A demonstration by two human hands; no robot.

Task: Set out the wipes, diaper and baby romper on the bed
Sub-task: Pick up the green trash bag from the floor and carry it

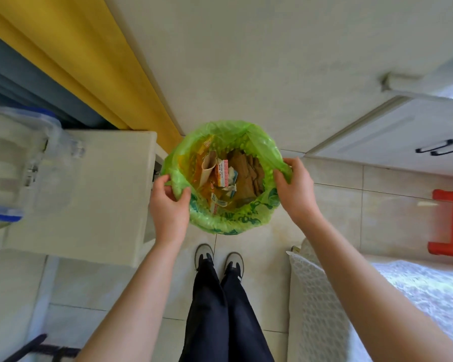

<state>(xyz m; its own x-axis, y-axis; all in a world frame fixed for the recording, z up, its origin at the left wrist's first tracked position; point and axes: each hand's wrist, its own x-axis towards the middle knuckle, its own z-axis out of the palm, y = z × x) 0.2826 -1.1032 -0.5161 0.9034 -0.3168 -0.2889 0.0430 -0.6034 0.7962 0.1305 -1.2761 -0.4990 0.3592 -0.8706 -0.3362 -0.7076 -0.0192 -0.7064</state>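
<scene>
both hands pinch the green bin bag (228, 220) rim: left hand (169, 205) frame-left, right hand (296, 186) frame-right. the bed (403, 296) lies lower right, nearer the right hand; no wipes, diaper or romper visible.

Head camera looks steeply down, close over green bag (226, 176); edges blurred, perhaps distortion.
</scene>
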